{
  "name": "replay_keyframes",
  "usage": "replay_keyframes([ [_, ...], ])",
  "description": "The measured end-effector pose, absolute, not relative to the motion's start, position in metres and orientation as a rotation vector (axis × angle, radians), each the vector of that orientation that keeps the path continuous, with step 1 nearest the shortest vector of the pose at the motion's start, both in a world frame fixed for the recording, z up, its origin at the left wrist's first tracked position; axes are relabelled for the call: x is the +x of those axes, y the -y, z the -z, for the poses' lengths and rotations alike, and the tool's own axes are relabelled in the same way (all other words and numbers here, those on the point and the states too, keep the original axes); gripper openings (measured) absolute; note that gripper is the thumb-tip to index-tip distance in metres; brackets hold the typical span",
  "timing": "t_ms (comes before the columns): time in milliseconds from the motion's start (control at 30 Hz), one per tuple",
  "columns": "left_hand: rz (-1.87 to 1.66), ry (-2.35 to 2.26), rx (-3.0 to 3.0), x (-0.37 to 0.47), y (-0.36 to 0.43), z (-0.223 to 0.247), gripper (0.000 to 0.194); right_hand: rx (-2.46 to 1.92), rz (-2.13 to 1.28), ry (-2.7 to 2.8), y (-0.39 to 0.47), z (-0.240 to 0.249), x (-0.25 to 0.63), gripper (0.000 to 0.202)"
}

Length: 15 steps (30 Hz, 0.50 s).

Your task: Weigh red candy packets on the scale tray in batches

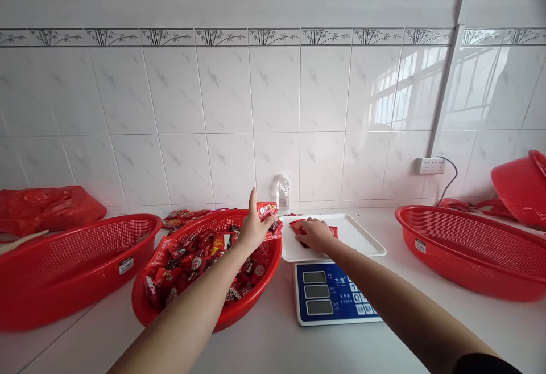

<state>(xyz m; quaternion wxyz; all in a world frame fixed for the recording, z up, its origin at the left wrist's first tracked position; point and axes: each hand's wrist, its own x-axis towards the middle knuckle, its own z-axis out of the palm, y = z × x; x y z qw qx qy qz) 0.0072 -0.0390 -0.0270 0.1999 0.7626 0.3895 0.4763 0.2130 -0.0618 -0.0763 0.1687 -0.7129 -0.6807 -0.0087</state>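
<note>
Over the right rim of a red basket [232,317] full of small wrapped packets [194,263], my left hand [255,227] grips red packets [267,210], its thumb pointing up. My right hand [316,234] rests on a red packet [297,226] lying on the white tray [362,237] of a weighing scale; its fingers are bent over the packet and partly hide it. The scale's blue panel [341,311], with three grey displays and a keypad, is partly covered by my right forearm.
Red baskets stand at the left [85,249] and right [469,249], with another basket [518,186] tilted at the far right. A clear bottle [283,193] stands by the tiled wall. A red bag [51,206] lies at the back left. A socket [430,165] with a cable is on the wall.
</note>
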Motion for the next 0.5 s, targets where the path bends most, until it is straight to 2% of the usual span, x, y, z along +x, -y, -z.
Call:
replay_keyframes([
  [167,-1.266,-0.898,2.277,0.007,0.032,0.031,0.027,-2.138,0.052,2.019,0.055,0.071,0.209,0.026],
  [233,-1.227,-0.904,2.287,0.007,0.030,0.032,0.023,-2.158,0.065,2.033,0.055,0.070,0.211,0.026],
  [500,-1.127,-0.971,2.283,0.007,0.029,0.034,0.026,-2.014,0.132,2.122,0.066,0.073,0.221,0.027],
])
